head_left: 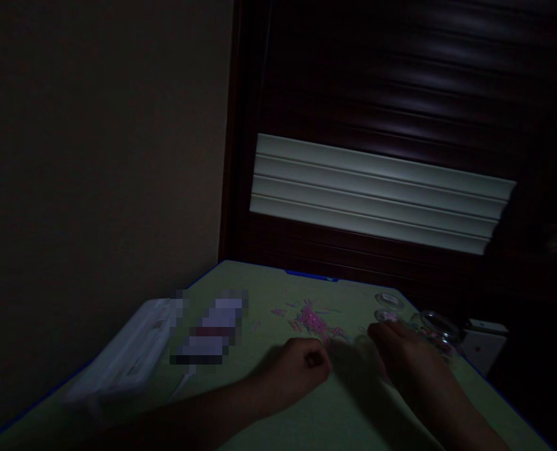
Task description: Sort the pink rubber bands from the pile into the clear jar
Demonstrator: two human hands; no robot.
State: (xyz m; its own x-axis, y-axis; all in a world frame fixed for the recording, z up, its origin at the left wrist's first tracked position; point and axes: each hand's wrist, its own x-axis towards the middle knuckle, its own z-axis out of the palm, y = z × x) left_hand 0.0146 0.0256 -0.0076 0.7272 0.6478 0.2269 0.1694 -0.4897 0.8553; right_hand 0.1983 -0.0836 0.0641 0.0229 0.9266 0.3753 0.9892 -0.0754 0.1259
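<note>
A pile of small, thin pink pieces (312,319) lies in the middle of the green tabletop (325,413), with loose ones scattered around it. Just in front of the pile, my left hand (301,368) is closed, its fingers curled into a ring. What it holds, if anything, I cannot make out. My right hand (403,351) is at the right, fingers pressed together and pointing left, in front of a small clear container (385,315). Its fingertips are dark, so anything in them is hidden. Beside it stands a round clear jar (440,326) with colourful small pieces inside.
A clear round lid (390,300) lies at the back right. On the left are a long white box (128,351) and a blurred-out phone-like object (215,326) with a pale cable. A white box-shaped object (484,344) stands beyond the right edge. The room is dim.
</note>
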